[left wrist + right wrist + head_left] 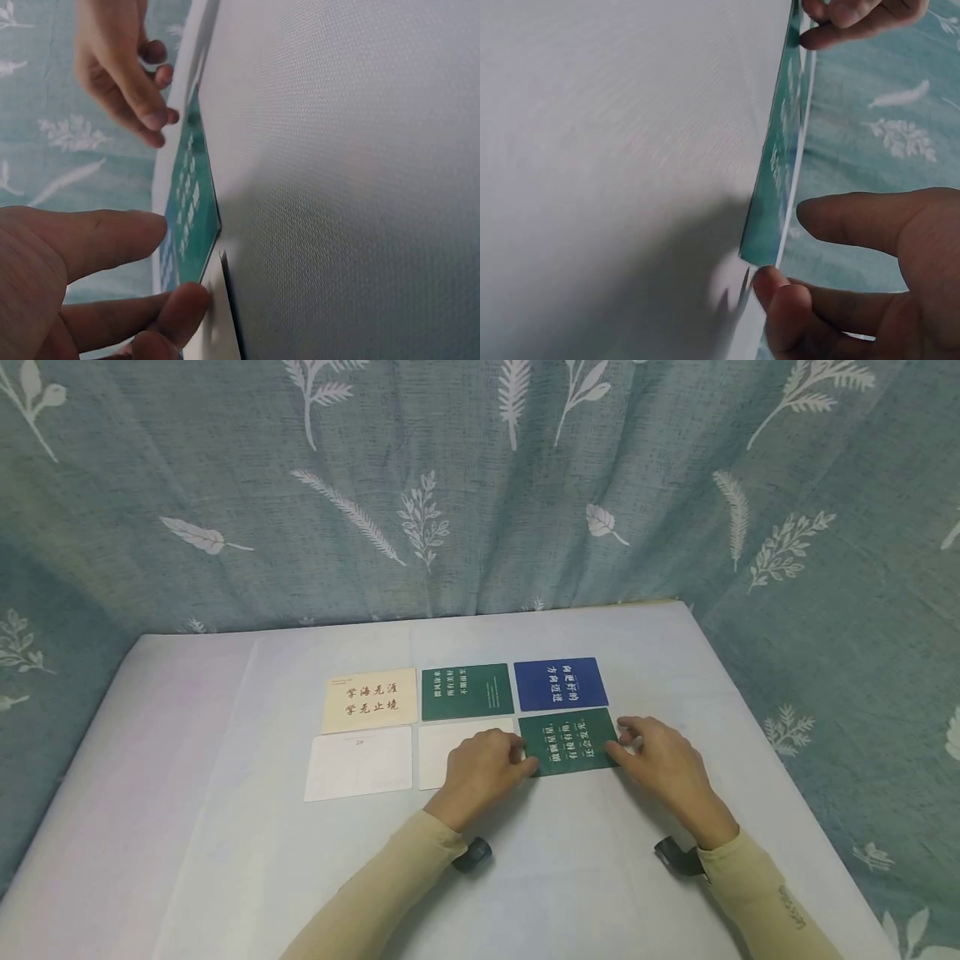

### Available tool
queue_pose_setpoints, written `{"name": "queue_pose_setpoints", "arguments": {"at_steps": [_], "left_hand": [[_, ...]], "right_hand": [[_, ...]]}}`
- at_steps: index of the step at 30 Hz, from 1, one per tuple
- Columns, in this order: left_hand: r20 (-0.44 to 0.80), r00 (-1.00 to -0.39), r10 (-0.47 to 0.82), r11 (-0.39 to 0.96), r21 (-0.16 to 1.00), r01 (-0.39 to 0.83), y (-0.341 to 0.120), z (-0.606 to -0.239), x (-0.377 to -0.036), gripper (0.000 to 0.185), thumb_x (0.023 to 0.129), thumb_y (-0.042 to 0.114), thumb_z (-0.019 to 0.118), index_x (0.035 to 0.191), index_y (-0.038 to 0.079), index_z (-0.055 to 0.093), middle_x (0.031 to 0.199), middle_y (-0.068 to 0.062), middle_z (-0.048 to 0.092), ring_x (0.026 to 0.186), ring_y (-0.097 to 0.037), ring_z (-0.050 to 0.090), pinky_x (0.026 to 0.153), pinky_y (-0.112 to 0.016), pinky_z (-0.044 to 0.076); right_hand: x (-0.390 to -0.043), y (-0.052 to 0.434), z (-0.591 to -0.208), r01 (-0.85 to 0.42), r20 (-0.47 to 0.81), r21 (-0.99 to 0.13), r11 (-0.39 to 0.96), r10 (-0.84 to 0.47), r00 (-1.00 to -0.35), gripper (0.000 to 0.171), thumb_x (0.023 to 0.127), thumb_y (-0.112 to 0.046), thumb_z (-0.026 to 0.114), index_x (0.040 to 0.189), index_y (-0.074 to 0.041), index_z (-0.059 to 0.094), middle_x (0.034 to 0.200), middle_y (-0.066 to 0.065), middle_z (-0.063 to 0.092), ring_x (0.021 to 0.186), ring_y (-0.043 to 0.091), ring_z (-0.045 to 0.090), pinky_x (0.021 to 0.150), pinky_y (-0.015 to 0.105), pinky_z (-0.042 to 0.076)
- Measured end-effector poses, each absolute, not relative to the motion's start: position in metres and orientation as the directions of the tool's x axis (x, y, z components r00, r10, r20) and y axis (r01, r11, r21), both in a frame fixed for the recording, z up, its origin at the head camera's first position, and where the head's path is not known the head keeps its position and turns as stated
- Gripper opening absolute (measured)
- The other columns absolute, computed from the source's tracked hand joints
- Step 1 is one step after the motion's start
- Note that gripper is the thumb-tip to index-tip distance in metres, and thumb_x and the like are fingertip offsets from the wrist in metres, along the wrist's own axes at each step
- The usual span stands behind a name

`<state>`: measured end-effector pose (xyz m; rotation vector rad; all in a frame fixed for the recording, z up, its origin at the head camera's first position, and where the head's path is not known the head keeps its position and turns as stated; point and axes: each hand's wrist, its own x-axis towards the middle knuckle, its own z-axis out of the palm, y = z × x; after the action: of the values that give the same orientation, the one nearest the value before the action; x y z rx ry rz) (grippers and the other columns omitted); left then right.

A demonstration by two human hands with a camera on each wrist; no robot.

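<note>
Near half of table (pixel 570 877) open; card grid (pixel 465 693) fills centre; curtain (pixel 480 485) walls off far edge.

You are at a makeshift recording corner rather than a real room: a teal curtain (pixel 480 485) printed with white leaves hangs as a backdrop on all sides, and your worktop (pixel 187 827) wears a plain white cloth holding printed cards (pixel 467 691).
</note>
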<state>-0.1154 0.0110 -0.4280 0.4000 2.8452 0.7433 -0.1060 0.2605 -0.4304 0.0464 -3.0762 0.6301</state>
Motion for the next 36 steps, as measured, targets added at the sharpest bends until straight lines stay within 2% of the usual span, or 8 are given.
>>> {"name": "queue_pose_setpoints", "arguments": {"at_steps": [6,13,18,24,31,36], "left_hand": [[-0.118,-0.948,0.297,0.834,0.515,0.197,0.011,-0.428,-0.116,0.022,0.082,0.039,0.065,0.076,0.018,0.067,0.062,0.007,0.054,0.053,-0.01,0.047,0.043,-0.028,0.036],[-0.117,-0.954,0.276,0.841,0.509,0.181,0.013,-0.429,-0.115,0.022,0.081,0.038,0.064,0.07,0.02,0.064,0.061,0.006,0.053,0.053,-0.011,0.047,0.043,-0.029,0.036],[-0.111,-0.959,0.261,0.843,0.511,0.17,0.016,-0.43,-0.114,0.02,0.08,0.037,0.065,0.069,0.021,0.063,0.064,0.008,0.055,0.054,-0.011,0.048,0.044,-0.03,0.037],[-0.122,-0.963,0.242,0.83,0.54,0.14,0.017,-0.43,-0.112,0.021,0.08,0.038,0.065,0.084,0.017,0.07,0.07,0.009,0.058,0.056,-0.01,0.05,0.045,-0.029,0.038],[-0.144,-0.96,0.239,0.81,0.575,0.115,0.015,-0.43,-0.113,0.037,0.081,0.038,0.065,0.109,0.014,0.07,0.065,0.01,0.056,0.056,-0.009,0.049,0.046,-0.028,0.037],[-0.15,-0.962,0.228,0.814,0.572,0.103,0.013,-0.43,-0.113,0.037,0.081,0.038,0.065,0.109,0.015,0.07,0.066,0.009,0.056,0.056,-0.01,0.049,0.046,-0.029,0.037]], "right_hand": [[-0.108,0.264,-0.433,-0.024,-0.042,-0.366,0.93,-0.042,-0.998,0.048,0.085,-0.039,0.061,0.119,-0.006,0.061,0.09,0.003,0.062,0.076,0.019,0.056,0.059,0.038,0.044],[-0.108,0.257,-0.433,-0.022,-0.05,-0.32,0.947,-0.04,-0.998,0.047,0.085,-0.038,0.062,0.115,-0.002,0.062,0.081,0.005,0.055,0.069,0.02,0.05,0.053,0.033,0.039],[-0.107,0.252,-0.434,0.004,-0.06,-0.327,0.945,-0.016,-0.998,0.052,0.086,-0.038,0.061,0.119,0.001,0.059,0.084,0.007,0.055,0.07,0.02,0.051,0.054,0.034,0.041],[-0.105,0.246,-0.432,0.009,-0.047,-0.369,0.93,-0.009,-0.999,0.045,0.086,-0.039,0.06,0.115,-0.005,0.064,0.09,0.006,0.06,0.074,0.02,0.055,0.056,0.036,0.045],[-0.108,0.26,-0.427,0.043,-0.079,-0.326,0.944,0.018,-0.997,0.054,0.088,-0.045,0.055,0.122,-0.003,0.058,0.1,0.011,0.058,0.082,0.027,0.056,0.061,0.043,0.046],[-0.11,0.261,-0.431,0.012,-0.104,-0.32,0.947,-0.023,-0.994,0.056,0.088,-0.045,0.056,0.123,-0.001,0.057,0.102,0.014,0.057,0.082,0.026,0.056,0.062,0.045,0.047]]}}
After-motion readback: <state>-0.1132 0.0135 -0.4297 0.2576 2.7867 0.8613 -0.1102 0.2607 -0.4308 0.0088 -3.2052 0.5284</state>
